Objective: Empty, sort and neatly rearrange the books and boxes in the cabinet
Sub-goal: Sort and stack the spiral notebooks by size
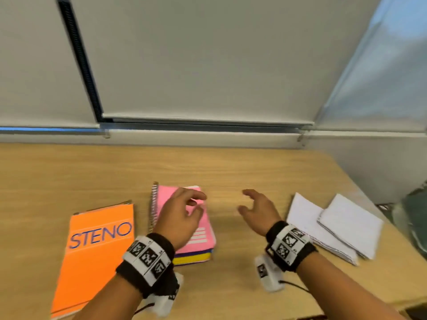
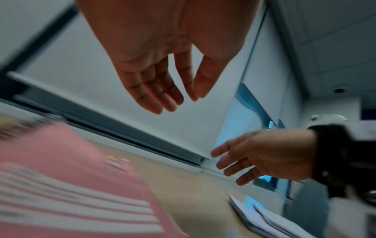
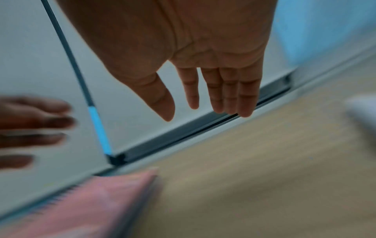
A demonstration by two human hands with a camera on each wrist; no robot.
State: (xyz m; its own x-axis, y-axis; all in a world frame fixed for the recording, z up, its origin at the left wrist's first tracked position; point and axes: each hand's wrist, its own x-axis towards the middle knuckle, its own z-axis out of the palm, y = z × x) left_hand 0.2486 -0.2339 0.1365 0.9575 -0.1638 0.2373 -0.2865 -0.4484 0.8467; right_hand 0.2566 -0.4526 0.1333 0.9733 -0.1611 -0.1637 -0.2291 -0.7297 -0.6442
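Left hand [image 1: 179, 218]: fingers loose and spread, holds nothing, above the pink notebook [image 1: 201, 236].
Right hand [image 1: 257, 212]: fingers relaxed, holds nothing, above bare table [image 1: 231, 167].
Orange steno pad [image 1: 97, 248]: one, flat, left.
Pink notebook: one, on coloured stack.
White booklets [image 1: 332, 225]: two, overlapping, right.

The left hand [image 1: 179, 214] covers the middle of the pink spiral-bound notebook [image 1: 200, 236]; the coloured books beneath it show only edges. The orange STENO pad [image 1: 97, 257] is cut off by the lower frame edge. A dark green object [image 1: 416, 218] at the right edge is cropped and unidentifiable. In the right wrist view, the left hand's fingers [image 3: 36, 122] are motion-blurred.
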